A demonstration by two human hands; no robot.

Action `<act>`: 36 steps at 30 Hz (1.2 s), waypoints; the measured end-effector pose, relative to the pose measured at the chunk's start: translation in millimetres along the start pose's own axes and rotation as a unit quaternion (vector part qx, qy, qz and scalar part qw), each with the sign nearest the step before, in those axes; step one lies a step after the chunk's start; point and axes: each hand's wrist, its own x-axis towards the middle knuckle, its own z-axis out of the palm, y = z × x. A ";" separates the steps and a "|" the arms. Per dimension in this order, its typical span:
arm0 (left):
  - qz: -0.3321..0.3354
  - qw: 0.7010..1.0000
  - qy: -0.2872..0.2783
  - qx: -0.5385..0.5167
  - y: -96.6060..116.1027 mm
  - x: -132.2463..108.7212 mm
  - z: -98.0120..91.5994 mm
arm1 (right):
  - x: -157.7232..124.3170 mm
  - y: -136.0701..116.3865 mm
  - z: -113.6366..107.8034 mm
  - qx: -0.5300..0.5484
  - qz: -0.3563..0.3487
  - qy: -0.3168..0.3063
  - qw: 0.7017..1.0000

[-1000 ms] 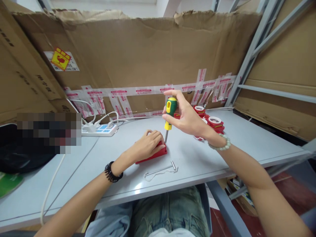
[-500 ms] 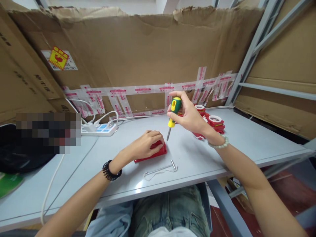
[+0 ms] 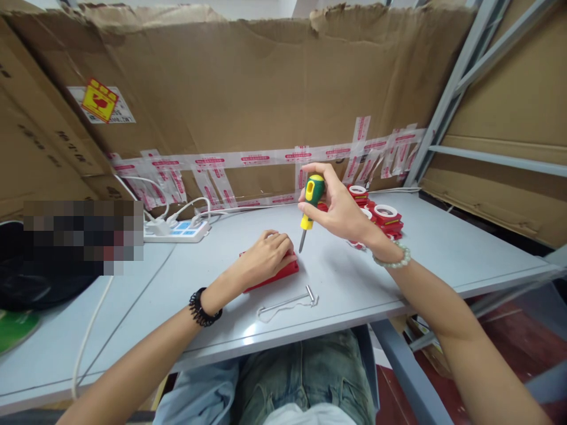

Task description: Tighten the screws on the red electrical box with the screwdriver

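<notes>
My right hand (image 3: 334, 203) grips a screwdriver (image 3: 315, 190) by its green and yellow handle, with the metal tip pointing down, just above the table. Beside that tip, my left hand (image 3: 271, 254) lies over a red oblong block (image 3: 277, 278), its fingers curled across the right end. Much of the block is hidden by the hand, so I cannot tell its exact kind. Nearer to me, a metal T-shaped rod (image 3: 287, 302) with a thin white cord lies on the table.
Red pieces with white rings (image 3: 386, 212) stand behind my right wrist. A white power strip (image 3: 188, 230) with plugs sits at back left, near a black bag-like item (image 3: 48, 283). Cardboard (image 3: 248, 94) walls the back of the white table (image 3: 452, 248); a metal frame (image 3: 460, 88) rises at right.
My left hand has shifted slightly on the red block, and the block's far left edge now shows. The screwdriver stays in nearly the same place. The view has tilted a little.
</notes>
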 end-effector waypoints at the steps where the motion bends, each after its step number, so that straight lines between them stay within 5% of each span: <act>1: -0.001 1.000 -0.004 0.014 1.0 1.2 -0.5 | -0.1 0.5 0.6 -0.001 0.000 0.000 1.000; 7: -0.016 0.998 -0.017 0.060 3.9 6.2 -4.3 | -0.6 5.8 3.8 0.006 -0.028 0.013 1.000; 20: -0.039 0.980 -0.039 -0.190 -5.9 -3.9 -23.4 | -1.7 6.5 1.8 -0.011 -0.028 0.016 0.999; 36: -0.062 0.988 -0.060 -0.126 -3.8 1.9 -22.1 | -3.4 6.2 3.4 -0.024 -0.023 0.007 0.999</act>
